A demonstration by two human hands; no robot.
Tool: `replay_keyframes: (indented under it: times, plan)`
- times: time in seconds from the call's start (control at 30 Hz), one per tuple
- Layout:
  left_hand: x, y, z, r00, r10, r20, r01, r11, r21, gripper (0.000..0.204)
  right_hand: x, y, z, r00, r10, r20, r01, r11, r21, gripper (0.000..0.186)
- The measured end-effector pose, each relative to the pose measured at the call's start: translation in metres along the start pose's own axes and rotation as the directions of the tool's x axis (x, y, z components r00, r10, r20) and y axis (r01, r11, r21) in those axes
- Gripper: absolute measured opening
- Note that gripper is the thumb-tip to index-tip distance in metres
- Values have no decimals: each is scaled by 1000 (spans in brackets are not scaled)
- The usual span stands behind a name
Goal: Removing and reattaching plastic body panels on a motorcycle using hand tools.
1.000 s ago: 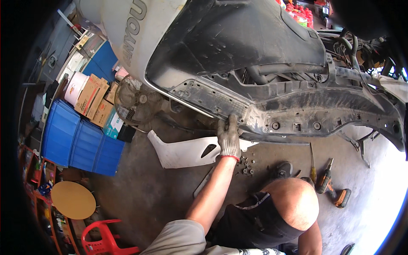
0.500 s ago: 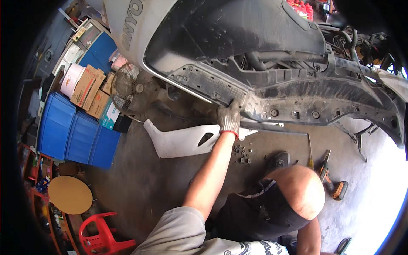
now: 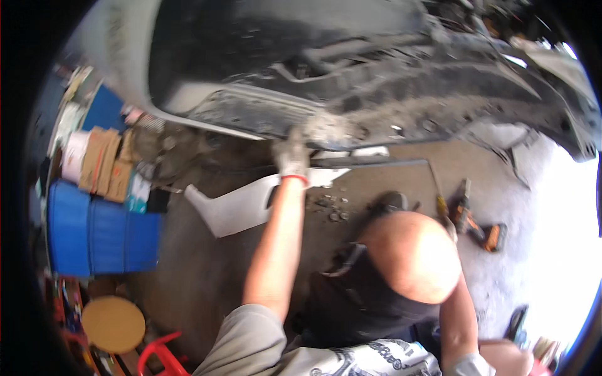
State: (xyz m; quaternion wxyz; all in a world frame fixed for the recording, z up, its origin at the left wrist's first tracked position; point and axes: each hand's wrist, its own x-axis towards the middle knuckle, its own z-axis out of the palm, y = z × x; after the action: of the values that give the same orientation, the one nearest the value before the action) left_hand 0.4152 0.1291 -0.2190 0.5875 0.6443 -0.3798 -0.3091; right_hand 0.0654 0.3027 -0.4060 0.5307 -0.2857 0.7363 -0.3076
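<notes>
My left hand (image 3: 291, 156), in a pale work glove with a red cuff, is up against the lower edge of the scooter's dark footboard (image 3: 251, 111). Blur and the footboard edge hide its fingers. Beneath that arm lies a white body panel (image 3: 241, 210) on the floor. My right hand (image 3: 450, 230) shows only in part beyond my bent knee, close to the yellow handle of a screwdriver (image 3: 441, 205). Its fingers are too hidden to read. An orange and black cordless drill (image 3: 467, 219) lies just right of it. Several small bolts and fittings (image 3: 332, 207) are scattered near my shoe.
Blue bins (image 3: 103, 232), cardboard boxes (image 3: 103, 163) and a floor fan (image 3: 166, 144) stand at the left. A round stool (image 3: 113, 324) and a red plastic chair (image 3: 162, 354) are at the lower left. The scooter's dusty underframe (image 3: 414, 119) spans the upper right.
The view has shifted, and the scooter appears farther up and left. My right hand has come into sight beside the screwdriver. My left hand stays at the footboard edge.
</notes>
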Motion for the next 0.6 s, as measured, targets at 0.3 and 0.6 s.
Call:
replay_keyframes:
  times: [0.3,0.6]
  plan:
    - [20,-7,18,998,-65,17,66,991,-115,40,49,25,-103,841,-136,-523,102,990,-94,31]
    - [16,-5,19,991,-104,82,115,982,-151,33,15,11,-50,934,-92,-345,-62,911,-409,33]
